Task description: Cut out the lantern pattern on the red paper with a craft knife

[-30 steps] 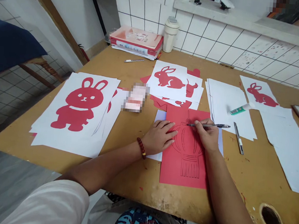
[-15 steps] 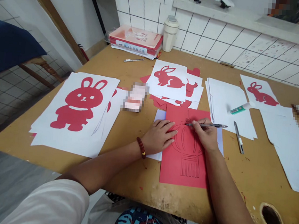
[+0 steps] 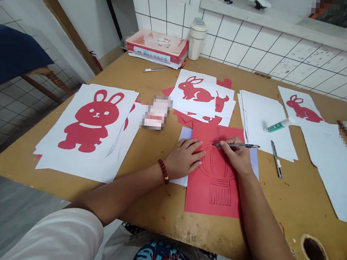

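Note:
A red sheet of paper [image 3: 198, 197] lies in front of me with a lantern outline and tassel drawn on it in dark lines. My left hand [image 3: 185, 159] rests flat on its left edge, fingers spread. In my right hand [image 3: 235, 153] a pen [image 3: 241, 145] is pinched, held nearly level, its tip touching the upper part of the lantern. Beneath the red sheet, a pale lilac sheet [image 3: 182, 179] shows at both sides. To the right of my right hand lies a craft knife [image 3: 276, 159], and beyond it a glue stick [image 3: 278, 125] rests on white sheets [image 3: 262, 109].
White sheets with a red bear-like rabbit [image 3: 97, 115] lie at left. Further back are a rabbit paper-cut [image 3: 195, 92], a paper stack [image 3: 156, 47], a pale cup [image 3: 197, 39] and another knife [image 3: 154, 69]. A round hole [image 3: 314, 251] opens in the table [image 3: 160, 216] at front right.
My right hand and the pen have shifted very slightly left over the lantern's top. The left hand stays in place on the paper.

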Available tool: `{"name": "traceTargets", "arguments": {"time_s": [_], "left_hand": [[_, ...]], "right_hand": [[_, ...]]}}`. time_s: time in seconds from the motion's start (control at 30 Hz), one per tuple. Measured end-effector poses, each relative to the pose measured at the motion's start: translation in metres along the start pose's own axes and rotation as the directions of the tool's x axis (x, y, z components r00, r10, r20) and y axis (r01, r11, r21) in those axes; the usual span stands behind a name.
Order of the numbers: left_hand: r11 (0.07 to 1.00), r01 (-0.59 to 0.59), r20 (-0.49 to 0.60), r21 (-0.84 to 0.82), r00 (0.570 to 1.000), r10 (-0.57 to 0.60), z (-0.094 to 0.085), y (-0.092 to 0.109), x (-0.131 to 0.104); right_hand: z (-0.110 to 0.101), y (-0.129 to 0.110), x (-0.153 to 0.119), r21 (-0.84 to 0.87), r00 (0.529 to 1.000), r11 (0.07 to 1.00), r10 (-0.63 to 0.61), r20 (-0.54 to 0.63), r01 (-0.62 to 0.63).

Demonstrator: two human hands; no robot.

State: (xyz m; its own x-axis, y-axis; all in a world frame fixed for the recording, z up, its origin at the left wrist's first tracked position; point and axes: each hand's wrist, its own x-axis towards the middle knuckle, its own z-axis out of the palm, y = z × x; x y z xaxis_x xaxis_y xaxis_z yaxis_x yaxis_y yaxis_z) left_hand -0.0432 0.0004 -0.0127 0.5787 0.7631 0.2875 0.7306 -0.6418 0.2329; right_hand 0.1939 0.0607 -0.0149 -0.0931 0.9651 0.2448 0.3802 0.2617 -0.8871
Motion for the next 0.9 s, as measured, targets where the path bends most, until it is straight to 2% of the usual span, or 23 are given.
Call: {"name": "traceTargets", "arguments": {"time_s": [0.07,0.13,0.23,0.3,0.47,0.63,0.77,0.9], "left_hand": [[1.000,0.005,0.007,-0.010,1.000,-0.005,0.000,0.000,0.000],[1.000,0.009,0.012,-0.021,1.000,-0.009,0.000,0.000,0.000],[1.000,0.011,0.015,-0.026,1.000,-0.011,0.000,-0.001,0.000],[1.000,0.013,0.017,-0.022,1.000,-0.012,0.001,-0.001,0.000],[1.000,0.012,0.019,-0.012,1.000,-0.012,0.000,-0.001,0.001],[1.000,0.016,0.020,-0.016,1.000,-0.016,0.000,-0.001,0.001],[1.000,0.019,0.020,-0.020,1.000,-0.018,0.000,-0.001,0.001],[1.000,0.013,0.017,-0.009,1.000,-0.013,0.000,-0.001,0.001]], "right_hand": [[0.000,-0.001,0.000,0.032,1.000,0.999,0.016,-0.016,-0.015],[-0.001,-0.001,0.001,0.137,0.993,0.990,0.059,-0.106,-0.044],[-0.006,0.003,0.004,0.295,0.930,0.954,0.148,-0.337,-0.045],[-0.010,0.007,0.006,0.300,0.891,0.953,0.179,-0.417,-0.051],[-0.016,0.014,0.008,0.259,0.899,0.962,0.191,-0.393,-0.091],[-0.016,0.014,0.006,0.162,0.880,0.979,0.186,-0.438,-0.126],[-0.017,0.013,0.005,0.121,0.919,0.984,0.163,-0.358,-0.128],[-0.018,0.014,0.006,0.058,0.931,0.991,0.131,-0.341,-0.118]]}}
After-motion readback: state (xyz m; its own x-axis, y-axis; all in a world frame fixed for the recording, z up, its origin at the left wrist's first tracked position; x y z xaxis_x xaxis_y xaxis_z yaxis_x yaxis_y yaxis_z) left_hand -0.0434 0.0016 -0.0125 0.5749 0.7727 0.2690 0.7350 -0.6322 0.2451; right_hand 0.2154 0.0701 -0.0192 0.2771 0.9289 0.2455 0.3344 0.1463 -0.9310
